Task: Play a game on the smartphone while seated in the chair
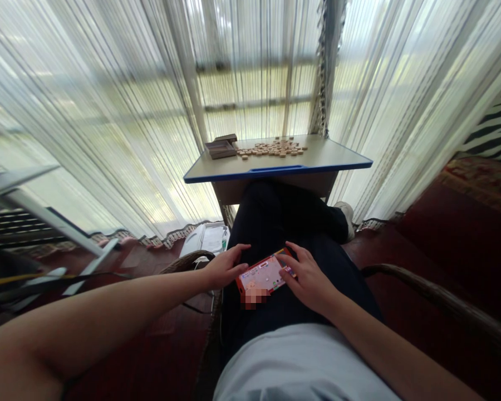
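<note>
A phone [262,276] in a red case lies tilted across my dark-trousered lap, its lit screen facing up with a colourful, pinkish picture. At its left end is my left hand [227,267], thumb reaching the phone's corner and the forefinger stretched out past the upper edge. The fingers of that hand are apart. My right hand [311,281] lies over the phone's right end, with spread fingers. Its thumb and one finger touch or hover just over the screen; which, I cannot tell. Another fingertip reaches the top edge. A blurred patch covers the phone's lower edge.
Beyond my knees stands a small table [338,155] with a blue edge. On it are several wooden pieces [275,147] and a brown box [220,149]. Curved chair arms [438,289] flank me. A white container [204,238] with papers sits on the floor, left. String curtains [108,111] hang behind.
</note>
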Demonstrator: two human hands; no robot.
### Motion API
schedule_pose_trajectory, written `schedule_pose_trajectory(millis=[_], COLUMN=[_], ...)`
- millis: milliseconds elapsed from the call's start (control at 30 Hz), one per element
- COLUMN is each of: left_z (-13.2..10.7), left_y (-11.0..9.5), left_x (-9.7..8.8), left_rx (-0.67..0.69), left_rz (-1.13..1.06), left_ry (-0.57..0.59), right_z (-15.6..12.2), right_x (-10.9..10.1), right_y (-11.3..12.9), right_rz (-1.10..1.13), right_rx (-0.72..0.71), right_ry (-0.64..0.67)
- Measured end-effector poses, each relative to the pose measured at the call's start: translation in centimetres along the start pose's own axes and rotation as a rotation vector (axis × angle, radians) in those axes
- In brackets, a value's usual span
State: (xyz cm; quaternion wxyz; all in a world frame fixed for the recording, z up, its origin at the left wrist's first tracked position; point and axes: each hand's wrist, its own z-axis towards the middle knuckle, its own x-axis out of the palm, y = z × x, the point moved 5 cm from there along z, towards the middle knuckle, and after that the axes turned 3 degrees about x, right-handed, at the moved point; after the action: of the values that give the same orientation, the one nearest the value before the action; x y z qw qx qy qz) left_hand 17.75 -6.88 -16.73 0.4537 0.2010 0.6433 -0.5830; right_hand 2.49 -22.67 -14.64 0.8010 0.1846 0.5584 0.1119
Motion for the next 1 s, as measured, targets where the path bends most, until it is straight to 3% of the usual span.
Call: schedule_pose_trajectory(millis=[167, 367, 533, 1000], left_z=[-0.4, -1.5, -1.4, -1.3], left_y=[-0.4, -1.9, -1.8, -2.0], left_x=[-0.2, 0.3, 0.5, 1.2], left_rx=[0.020, 0.222, 0.165, 0.163], left_rz=[0.015, 0.212, 0.285, 0.369], left_ry=[0.033, 0.069, 0.072, 0.123], right_z=[-0.1, 0.1, -0.1, 0.5], right_x=[0.0, -0.3, 0.0, 0.3], right_y=[-0.5, -0.7, -0.4, -1.6], right_rz=[0.070, 0.078, 0.077, 0.214], right_rx=[0.016, 0.060, 0.086, 0.191], right_ry=[0.021, 0.007, 0.033, -0.011])
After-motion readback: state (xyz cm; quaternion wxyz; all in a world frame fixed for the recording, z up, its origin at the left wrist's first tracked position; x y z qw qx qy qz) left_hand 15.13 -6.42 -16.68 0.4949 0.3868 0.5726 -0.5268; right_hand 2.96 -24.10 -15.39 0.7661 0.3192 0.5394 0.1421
